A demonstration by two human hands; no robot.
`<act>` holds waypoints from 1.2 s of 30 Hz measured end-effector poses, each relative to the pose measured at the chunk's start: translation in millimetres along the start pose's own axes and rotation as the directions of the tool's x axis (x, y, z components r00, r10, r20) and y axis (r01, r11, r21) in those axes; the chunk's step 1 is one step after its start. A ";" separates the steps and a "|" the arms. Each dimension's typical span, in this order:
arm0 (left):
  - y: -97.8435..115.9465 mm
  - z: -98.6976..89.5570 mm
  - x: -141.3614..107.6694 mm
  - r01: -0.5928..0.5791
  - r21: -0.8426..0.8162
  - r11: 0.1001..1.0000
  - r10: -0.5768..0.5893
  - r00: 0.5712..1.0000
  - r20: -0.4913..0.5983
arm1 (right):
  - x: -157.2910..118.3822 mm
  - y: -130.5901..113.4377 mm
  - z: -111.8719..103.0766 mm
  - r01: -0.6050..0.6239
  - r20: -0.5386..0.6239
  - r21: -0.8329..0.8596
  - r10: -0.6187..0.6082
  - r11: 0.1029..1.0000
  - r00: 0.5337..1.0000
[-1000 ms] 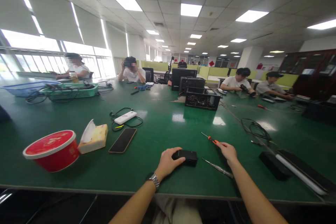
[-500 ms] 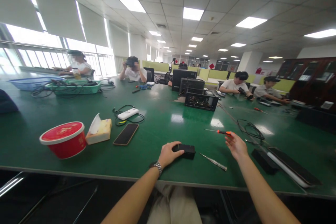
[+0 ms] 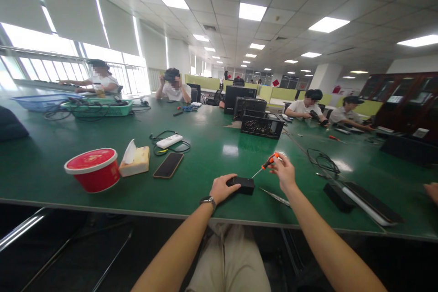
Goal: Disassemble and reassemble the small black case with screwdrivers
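A small black box-shaped device (image 3: 245, 185) lies on the green table (image 3: 205, 164) before me. My left hand (image 3: 222, 189) grips its left end, thumb along the near side and fingers over the far side. Closed around the orange-and-black handle of a screwdriver (image 3: 266, 163) is my right hand (image 3: 284, 173). The screwdriver slants down to the left, its tip close to the device's right end; whether it touches cannot be made out. Metal tweezers (image 3: 274, 196) lie just right of the device, partly behind my right forearm.
Left are a red tub (image 3: 92, 171), a tissue pack (image 3: 135, 160), a phone (image 3: 169, 165) and a white power strip (image 3: 169, 141). An open computer case (image 3: 262, 126) stands ahead. A black block (image 3: 338, 197) and cables (image 3: 323, 160) lie right. Several people sit around the table.
My right hand has moved left with the screwdriver, whose tip now points down near the device instead of level in the air. My left hand stays on the device. The view has shifted slightly.
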State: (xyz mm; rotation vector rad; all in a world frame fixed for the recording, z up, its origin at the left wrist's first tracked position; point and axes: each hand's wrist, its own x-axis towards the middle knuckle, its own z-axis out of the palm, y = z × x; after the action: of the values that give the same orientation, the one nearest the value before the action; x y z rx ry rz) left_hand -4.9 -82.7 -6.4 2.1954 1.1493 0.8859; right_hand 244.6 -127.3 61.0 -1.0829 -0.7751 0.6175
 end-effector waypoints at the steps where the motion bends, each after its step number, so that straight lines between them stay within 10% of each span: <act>1: -0.5 0.3 0.2 0.002 0.001 1.000 -0.002 1.000 -0.001 | 0.1 0.4 3.0 0.006 0.013 -0.008 -0.006 1.000 1.000; 19: -3.8 4.2 1.4 -0.001 -0.015 1.000 0.001 1.000 -0.021 | -3.7 -11.6 15.2 0.216 0.143 -0.273 -0.182 0.937 0.973; 36: -7.1 -16.6 24.5 -0.170 0.002 0.985 0.167 0.966 0.200 | 33.4 -65.4 22.4 0.506 0.648 -0.551 -0.041 0.664 0.760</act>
State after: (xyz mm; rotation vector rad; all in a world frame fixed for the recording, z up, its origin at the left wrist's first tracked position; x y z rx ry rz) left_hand -10.3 -56.1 7.4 2.3637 0.8907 0.7046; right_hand 250.8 -112.8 136.1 -1.4301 -1.8252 0.3612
